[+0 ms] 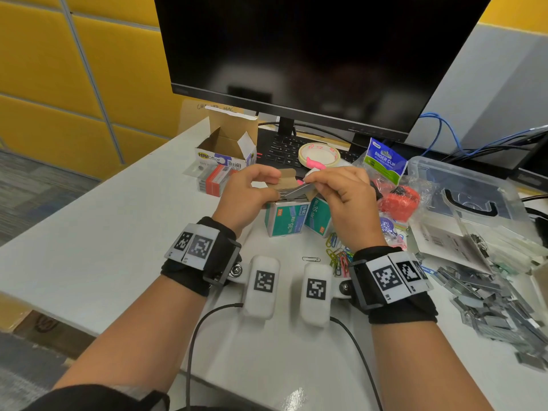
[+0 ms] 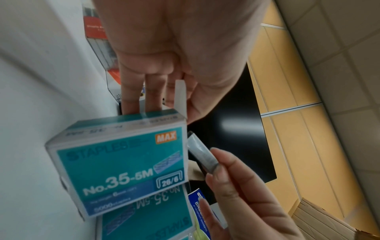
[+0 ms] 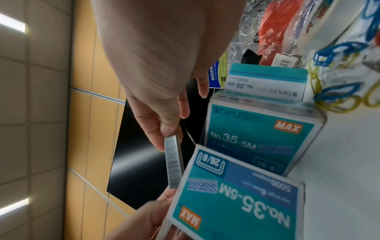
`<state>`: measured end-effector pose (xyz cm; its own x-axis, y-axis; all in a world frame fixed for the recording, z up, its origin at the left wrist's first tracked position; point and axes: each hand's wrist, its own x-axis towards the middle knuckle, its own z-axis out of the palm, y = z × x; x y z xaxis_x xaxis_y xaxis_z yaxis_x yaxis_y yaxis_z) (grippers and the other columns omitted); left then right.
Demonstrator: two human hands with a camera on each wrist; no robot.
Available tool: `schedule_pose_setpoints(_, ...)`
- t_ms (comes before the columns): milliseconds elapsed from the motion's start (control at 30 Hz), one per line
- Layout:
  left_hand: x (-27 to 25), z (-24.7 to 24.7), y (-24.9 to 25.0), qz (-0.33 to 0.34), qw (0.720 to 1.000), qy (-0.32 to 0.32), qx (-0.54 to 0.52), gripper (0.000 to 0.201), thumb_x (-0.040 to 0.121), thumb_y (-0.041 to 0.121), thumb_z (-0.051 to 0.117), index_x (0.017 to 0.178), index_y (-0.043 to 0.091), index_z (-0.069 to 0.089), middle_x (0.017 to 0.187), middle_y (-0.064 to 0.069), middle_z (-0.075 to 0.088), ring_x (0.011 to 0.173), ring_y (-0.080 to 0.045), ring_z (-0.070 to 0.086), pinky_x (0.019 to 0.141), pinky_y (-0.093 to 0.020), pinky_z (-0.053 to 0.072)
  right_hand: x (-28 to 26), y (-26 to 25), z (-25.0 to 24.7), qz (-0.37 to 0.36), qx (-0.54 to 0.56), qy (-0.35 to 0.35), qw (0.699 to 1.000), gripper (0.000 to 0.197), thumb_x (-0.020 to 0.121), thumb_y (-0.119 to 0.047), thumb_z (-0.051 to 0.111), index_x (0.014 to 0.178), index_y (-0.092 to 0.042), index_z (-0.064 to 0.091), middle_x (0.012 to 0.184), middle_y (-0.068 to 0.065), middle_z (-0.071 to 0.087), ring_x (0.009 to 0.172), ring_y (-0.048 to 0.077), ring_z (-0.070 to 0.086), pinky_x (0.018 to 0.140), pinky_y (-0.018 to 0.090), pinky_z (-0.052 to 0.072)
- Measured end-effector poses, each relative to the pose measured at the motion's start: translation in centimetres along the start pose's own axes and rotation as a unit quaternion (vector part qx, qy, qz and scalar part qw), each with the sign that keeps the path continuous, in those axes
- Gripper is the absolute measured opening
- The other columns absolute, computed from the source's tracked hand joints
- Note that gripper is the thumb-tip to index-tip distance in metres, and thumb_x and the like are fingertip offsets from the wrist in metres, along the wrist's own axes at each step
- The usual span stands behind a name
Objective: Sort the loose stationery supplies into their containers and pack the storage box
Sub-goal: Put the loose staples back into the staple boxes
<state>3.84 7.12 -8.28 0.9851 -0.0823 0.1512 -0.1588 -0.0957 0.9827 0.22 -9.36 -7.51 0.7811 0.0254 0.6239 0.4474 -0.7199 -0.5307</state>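
My left hand grips the top of a teal MAX staple box, whose brown flap stands open. The fingers lie behind the box in the left wrist view. My right hand pinches a grey strip of staples by one end, its other end at the box's open top. The right wrist view shows the strip between thumb and finger, beside the held box. A second teal box stands just right of the first. What is inside the box is hidden.
A heap of loose staple strips lies at the right, in front of a clear storage box. Coloured paper clips, a binder clip bag, a tape roll, an open cardboard box and a keyboard surround the hands.
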Motion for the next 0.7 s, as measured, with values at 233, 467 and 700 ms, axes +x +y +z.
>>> schedule_pose_setpoints(233, 0.03, -0.01, -0.13, 0.025, 1.000, -0.007, 0.007, 0.022, 0.087, -0.002, 0.056, 0.084, 0.020, 0.058, 0.093, 0.016, 0.054, 0.094, -0.011, 0.057, 0.068, -0.019, 0.052, -0.01, -0.18, 0.29, -0.001, -0.005, -0.011, 1.000, 0.021, 0.091, -0.008, 0.055, 0.101, -0.016, 0.073, 0.093, -0.014, 0.058, 0.099, 0.013, 0.042, 0.082, 0.002, 0.026)
schedule_pose_setpoints(467, -0.04, -0.23, -0.02, 0.043, 0.998, -0.043, 0.030, 0.026, 0.090, 0.001, 0.054, 0.071, 0.019, 0.054, 0.096, 0.006, 0.058, 0.096, -0.014, 0.058, 0.064, -0.012, 0.054, 0.15, 0.56, 0.25, 0.055, 0.031, 0.087, 0.994, 0.022, 0.094, -0.011, 0.050, 0.105, -0.015, 0.069, 0.096, -0.010, 0.057, 0.100, 0.024, 0.053, 0.084, 0.036, 0.043)
schedule_pose_setpoints(700, -0.05, -0.27, -0.20, 0.020, 0.998, -0.048, 0.023, 0.021, 0.083, 0.002, 0.065, 0.075, 0.020, 0.058, 0.099, 0.004, 0.060, 0.097, -0.018, 0.061, 0.070, -0.020, 0.056, 0.16, 0.60, 0.32, 0.065, 0.043, 0.097, 0.992, 0.022, 0.094, -0.010, 0.049, 0.105, -0.013, 0.068, 0.095, -0.008, 0.056, 0.098, 0.018, 0.053, 0.086, 0.039, 0.045)
